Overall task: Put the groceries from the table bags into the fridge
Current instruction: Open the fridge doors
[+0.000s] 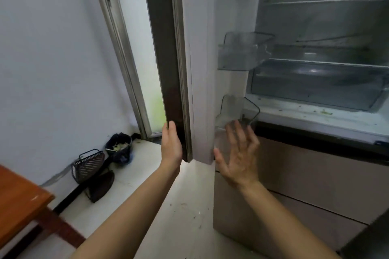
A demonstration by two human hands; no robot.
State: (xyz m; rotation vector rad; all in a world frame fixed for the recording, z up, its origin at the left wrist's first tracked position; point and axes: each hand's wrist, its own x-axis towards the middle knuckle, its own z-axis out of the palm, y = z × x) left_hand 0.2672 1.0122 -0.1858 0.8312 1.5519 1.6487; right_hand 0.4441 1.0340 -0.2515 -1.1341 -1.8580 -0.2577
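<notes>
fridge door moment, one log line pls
left hand on fridge door edge | right hand open, empty | door open | groceries unseen

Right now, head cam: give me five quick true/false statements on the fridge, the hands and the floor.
1. The fridge door is open. True.
2. The left hand rests on the door's edge. True.
3. The right hand holds a grocery bag. False: it is empty, fingers spread.
4. The crisper drawer is packed with vegetables. False: nothing shows inside it.
5. A bin with scraps sits on the floor by the wall. True.
</notes>
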